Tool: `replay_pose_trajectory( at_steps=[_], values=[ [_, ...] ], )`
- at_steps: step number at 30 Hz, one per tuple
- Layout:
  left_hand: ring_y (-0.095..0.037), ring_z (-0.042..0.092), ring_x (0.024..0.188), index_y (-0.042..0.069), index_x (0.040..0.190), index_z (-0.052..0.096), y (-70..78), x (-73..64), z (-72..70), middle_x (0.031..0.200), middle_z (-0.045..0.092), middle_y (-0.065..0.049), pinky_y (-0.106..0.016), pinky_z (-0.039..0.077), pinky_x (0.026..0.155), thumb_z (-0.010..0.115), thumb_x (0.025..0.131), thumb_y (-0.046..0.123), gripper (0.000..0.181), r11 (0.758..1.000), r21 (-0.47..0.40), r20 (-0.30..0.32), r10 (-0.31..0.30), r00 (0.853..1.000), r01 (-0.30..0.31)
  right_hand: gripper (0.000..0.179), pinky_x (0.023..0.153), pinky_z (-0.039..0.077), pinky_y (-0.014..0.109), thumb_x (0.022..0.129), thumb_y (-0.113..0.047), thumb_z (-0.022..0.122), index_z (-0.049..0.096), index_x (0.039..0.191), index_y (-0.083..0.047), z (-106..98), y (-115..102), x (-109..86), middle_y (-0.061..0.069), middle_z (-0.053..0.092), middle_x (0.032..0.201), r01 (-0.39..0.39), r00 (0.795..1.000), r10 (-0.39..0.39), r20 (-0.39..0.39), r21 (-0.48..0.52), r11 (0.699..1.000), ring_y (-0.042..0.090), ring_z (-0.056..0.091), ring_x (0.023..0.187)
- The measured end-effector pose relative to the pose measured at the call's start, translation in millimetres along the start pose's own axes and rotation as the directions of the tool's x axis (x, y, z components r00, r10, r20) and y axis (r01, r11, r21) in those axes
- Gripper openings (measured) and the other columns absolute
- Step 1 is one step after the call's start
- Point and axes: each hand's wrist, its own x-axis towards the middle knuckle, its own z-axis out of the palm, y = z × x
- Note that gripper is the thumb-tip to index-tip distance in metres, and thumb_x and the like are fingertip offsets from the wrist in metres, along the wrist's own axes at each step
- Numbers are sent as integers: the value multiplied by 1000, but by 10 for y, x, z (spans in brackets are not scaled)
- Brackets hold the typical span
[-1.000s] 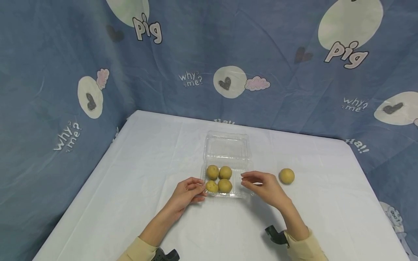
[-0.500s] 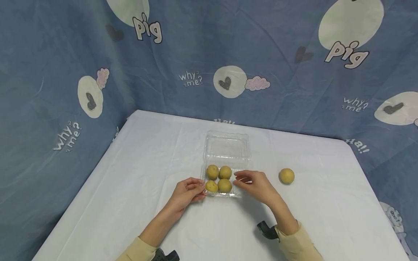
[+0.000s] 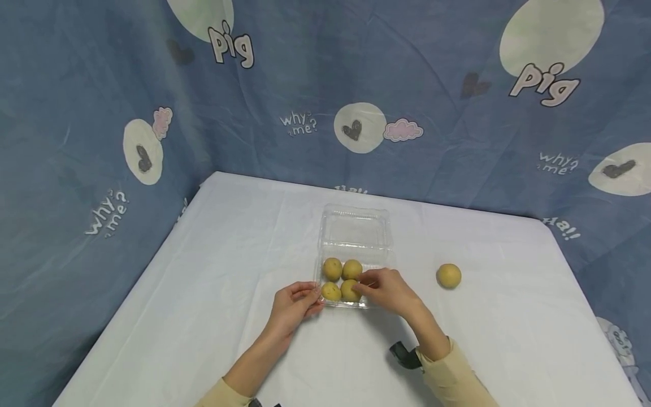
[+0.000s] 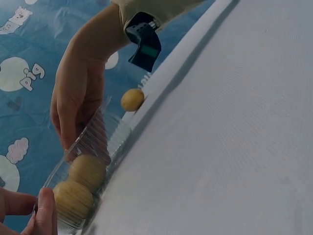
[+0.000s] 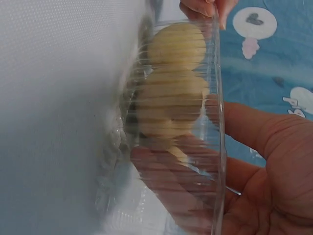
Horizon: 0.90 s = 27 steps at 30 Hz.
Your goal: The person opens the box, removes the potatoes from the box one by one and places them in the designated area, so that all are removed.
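A clear plastic clamshell box [image 3: 368, 305] lies on the table with its lid [image 3: 356, 229] folded back. In its left part sit several round yellow fruits [image 3: 333, 269], packed in two rows. My left hand [image 3: 290, 308] pinches the box's near left corner between thumb and fingers. My right hand [image 3: 389, 291] reaches into the box from the right, with its thumb and fingers around the near right fruit [image 3: 348, 290]. Through the ribbed wall in the right wrist view, fingertips [image 5: 144, 156] show beside that fruit [image 5: 168, 105]; part of it is hidden.
One more round yellow fruit [image 3: 449, 276] stands alone on the white tablecloth [image 3: 244, 237], to the right of the box. Behind the table hangs a blue printed curtain [image 3: 285, 68]. A dark wrist mount [image 3: 405, 356] sticks out beside the right sleeve.
My right hand has moved left, from over the box's right side to the near right fruit. My left hand stays at the box corner. The view has shifted slightly.
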Motion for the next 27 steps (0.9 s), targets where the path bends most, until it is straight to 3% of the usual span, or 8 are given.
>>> replay_pose_trajectory(
  at_steps=[8,16,27],
  values=[
    [-17,67,76,-14,113,58,-21,-14,16,87,63,-13,-28,61,74,67,91,-1,27,1000,-26,-23,2,1000,-2,31,75,60,33,91,-26,70,69,111,-2,44,-3,32,10,72,99,-32,999,32,14,40,999,23,69,92],
    [-15,67,76,-15,116,56,-10,-38,25,88,64,-12,-26,61,74,68,91,2,32,1000,-31,-19,-6,1000,6,36,75,60,34,91,-23,71,65,117,1,56,1,23,16,71,103,-6,999,4,43,36,999,27,68,94],
    [-16,67,76,-15,114,57,-34,-14,22,89,64,-14,-26,61,74,68,91,1,30,999,-52,-10,-1,1000,0,43,76,59,31,83,-20,80,63,116,1,48,25,44,10,67,104,-4,998,1,58,48,999,25,67,93]
  ],
)
